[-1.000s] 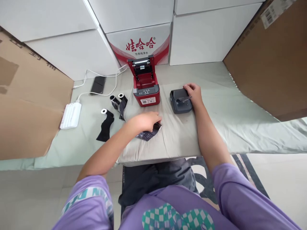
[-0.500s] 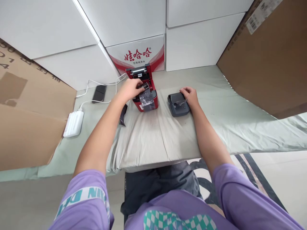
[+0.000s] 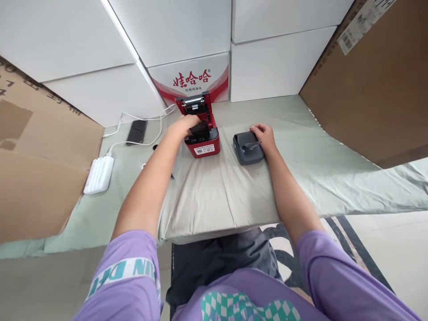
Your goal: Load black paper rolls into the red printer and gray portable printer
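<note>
A red printer (image 3: pixel 202 143) stands on the cloth-covered table (image 3: pixel 214 191) with its lid raised. My left hand (image 3: pixel 183 125) reaches into its open bay, fingers curled round a dark roll of paper (image 3: pixel 199 128) that sits in the bay. To the right lies a small dark grey printer (image 3: pixel 246 147). My right hand (image 3: pixel 264 134) rests on its right side, fingers bent over the top next to a short strip of paper sticking out.
A white power adapter (image 3: pixel 98 174) with cables and a black phone (image 3: pixel 136 131) lie at the left. My left arm mostly hides the dark paper rolls. White cartons (image 3: pixel 194 76) stand behind, and brown cardboard (image 3: pixel 368 84) walls both sides.
My left hand picked a dark roll of paper up off the cloth, carried it to the red printer and lowered it into the open bay. My right hand stayed on the grey printer.
</note>
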{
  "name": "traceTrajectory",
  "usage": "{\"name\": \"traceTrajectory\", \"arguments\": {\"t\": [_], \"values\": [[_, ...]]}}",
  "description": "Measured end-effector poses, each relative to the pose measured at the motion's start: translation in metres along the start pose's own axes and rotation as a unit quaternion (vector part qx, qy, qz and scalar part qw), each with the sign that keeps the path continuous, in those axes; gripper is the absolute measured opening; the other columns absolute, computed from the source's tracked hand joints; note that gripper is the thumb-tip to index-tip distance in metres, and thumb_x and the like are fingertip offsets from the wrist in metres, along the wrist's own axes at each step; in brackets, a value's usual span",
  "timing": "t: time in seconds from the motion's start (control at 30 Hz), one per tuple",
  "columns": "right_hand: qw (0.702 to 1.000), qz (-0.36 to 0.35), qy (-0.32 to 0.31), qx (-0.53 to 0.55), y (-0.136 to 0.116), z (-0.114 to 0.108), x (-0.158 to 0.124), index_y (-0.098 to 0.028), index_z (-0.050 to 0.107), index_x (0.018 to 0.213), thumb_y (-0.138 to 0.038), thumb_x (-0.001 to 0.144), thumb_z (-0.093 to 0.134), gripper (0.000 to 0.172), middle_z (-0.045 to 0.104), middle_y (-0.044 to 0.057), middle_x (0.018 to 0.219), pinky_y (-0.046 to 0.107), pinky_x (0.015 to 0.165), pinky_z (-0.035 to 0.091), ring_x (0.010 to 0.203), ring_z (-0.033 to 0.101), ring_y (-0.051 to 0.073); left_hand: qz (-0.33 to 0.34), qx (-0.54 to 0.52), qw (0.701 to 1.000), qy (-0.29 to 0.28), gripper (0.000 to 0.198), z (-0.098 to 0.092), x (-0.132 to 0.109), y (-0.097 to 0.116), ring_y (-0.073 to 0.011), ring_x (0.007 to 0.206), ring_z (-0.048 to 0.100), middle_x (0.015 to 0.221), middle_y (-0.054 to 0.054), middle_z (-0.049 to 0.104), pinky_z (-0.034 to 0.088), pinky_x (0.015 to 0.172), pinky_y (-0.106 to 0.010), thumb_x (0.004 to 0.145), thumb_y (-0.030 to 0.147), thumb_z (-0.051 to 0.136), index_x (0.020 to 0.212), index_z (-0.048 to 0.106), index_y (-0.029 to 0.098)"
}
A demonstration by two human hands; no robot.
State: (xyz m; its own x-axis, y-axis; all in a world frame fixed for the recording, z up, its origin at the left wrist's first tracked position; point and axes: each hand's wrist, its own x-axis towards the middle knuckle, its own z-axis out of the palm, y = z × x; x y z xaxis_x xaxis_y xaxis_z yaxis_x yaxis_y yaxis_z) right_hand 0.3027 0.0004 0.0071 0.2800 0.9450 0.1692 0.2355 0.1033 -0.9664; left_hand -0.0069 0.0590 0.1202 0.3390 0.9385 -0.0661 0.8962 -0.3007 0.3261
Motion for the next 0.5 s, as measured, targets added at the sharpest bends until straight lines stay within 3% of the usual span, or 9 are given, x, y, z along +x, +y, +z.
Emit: {"name": "traceTrajectory", "arguments": {"t": [0.07, 0.1, 0.2, 0.27, 0.4, 0.5], "values": [[1.000, -0.003, 0.002, 0.001, 0.001, 0.000, 0.000, -0.024, 0.066, 0.075, -0.062, 0.070, 0.071, 0.038, 0.070, 0.005, 0.080, 0.044, 0.090, 0.056, 0.082, 0.064, 0.023, 0.024, -0.015, 1.000, 0.004, 0.019, -0.003, -0.011, 0.002, -0.0319, 0.102, 0.070, 0.097, -0.010, 0.079, 0.050, 0.095, -0.041, 0.078, 0.031, 0.066, 0.089, 0.079, 0.023], [1.000, -0.005, 0.003, 0.001, 0.001, 0.000, 0.000, -0.024, 0.066, 0.075, -0.062, 0.070, 0.071, 0.038, 0.070, 0.005, 0.079, 0.044, 0.090, 0.056, 0.082, 0.064, 0.023, 0.030, -0.028, 0.998, 0.039, 0.024, -0.005, -0.018, 0.004, -0.0304, 0.105, 0.069, 0.104, -0.009, 0.078, 0.050, 0.098, -0.040, 0.082, 0.034, 0.063, 0.097, 0.079, 0.024], [1.000, -0.011, 0.002, 0.002, 0.003, 0.001, 0.000, -0.024, 0.066, 0.075, -0.061, 0.071, 0.070, 0.037, 0.069, 0.005, 0.079, 0.044, 0.091, 0.056, 0.081, 0.064, 0.023, 0.009, -0.069, 0.974, 0.216, 0.035, -0.011, -0.038, 0.013, -0.0279, 0.123, 0.063, 0.124, -0.008, 0.074, 0.046, 0.109, -0.041, 0.094, 0.042, 0.053, 0.119, 0.074, 0.028], [1.000, -0.014, 0.000, 0.002, 0.003, 0.001, 0.001, -0.024, 0.065, 0.074, -0.060, 0.072, 0.070, 0.037, 0.068, 0.005, 0.078, 0.045, 0.091, 0.056, 0.080, 0.064, 0.022, 0.004, -0.090, 0.959, 0.267, 0.041, -0.016, -0.043, 0.018, -0.0291, 0.140, 0.051, 0.137, -0.007, 0.068, 0.042, 0.115, -0.044, 0.095, 0.046, 0.055, 0.130, 0.068, 0.032], [1.000, -0.013, 0.000, -0.001, 0.002, 0.001, 0.001, -0.024, 0.065, 0.075, -0.061, 0.071, 0.069, 0.037, 0.068, 0.005, 0.079, 0.044, 0.091, 0.055, 0.081, 0.064, 0.023, 0.036, -0.105, 0.970, 0.216, 0.052, -0.022, -0.036, 0.022, -0.0295, 0.157, 0.032, 0.150, -0.004, 0.061, 0.036, 0.120, -0.051, 0.092, 0.054, 0.060, 0.142, 0.059, 0.040], [1.000, -0.008, 0.002, -0.008, 0.001, 0.000, 0.001, -0.024, 0.065, 0.075, -0.061, 0.071, 0.068, 0.037, 0.068, 0.005, 0.079, 0.042, 0.088, 0.054, 0.082, 0.063, 0.023, 0.032, -0.092, 0.972, 0.214, 0.048, -0.021, -0.036, 0.023, -0.0287, 0.154, 0.037, 0.149, -0.005, 0.062, 0.034, 0.120, -0.050, 0.098, 0.058, 0.050, 0.139, 0.063, 0.036]]}}
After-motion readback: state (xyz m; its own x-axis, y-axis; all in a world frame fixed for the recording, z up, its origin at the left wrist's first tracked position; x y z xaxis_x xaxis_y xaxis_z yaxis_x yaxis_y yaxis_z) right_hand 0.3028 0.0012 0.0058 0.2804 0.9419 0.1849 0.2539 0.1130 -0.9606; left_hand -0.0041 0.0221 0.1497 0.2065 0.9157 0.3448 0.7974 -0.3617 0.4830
